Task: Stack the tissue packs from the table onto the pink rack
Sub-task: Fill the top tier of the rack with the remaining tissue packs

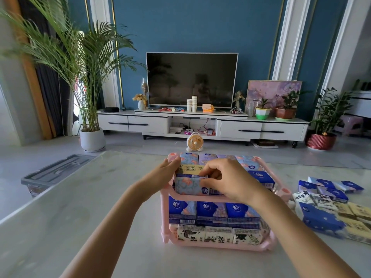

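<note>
My right hand (pixel 226 179) pinches the yellow tissue pack (pixel 190 169) on the top tier of the pink rack (pixel 200 245). My left hand (pixel 164 173) presses its left end with straight fingers. The loose packs (pixel 331 209) lie to the right on the desk (pixel 80 197).

Left hand (pixel 162 173): bare, slim fingers, smooth back. Behind hand, left forearm (pixel 112 223) uncovered from wrist down to frame edge, slender. Right hand (pixel 226 181): bare, back and knuckles showing, nails too small to judge. Behind hand, right forearm (pixel 297 231) likewise uncovered from wrist to frame edge. Both forearms appear broad near camera, tapering toward wrist under wide-angle lens.
</note>
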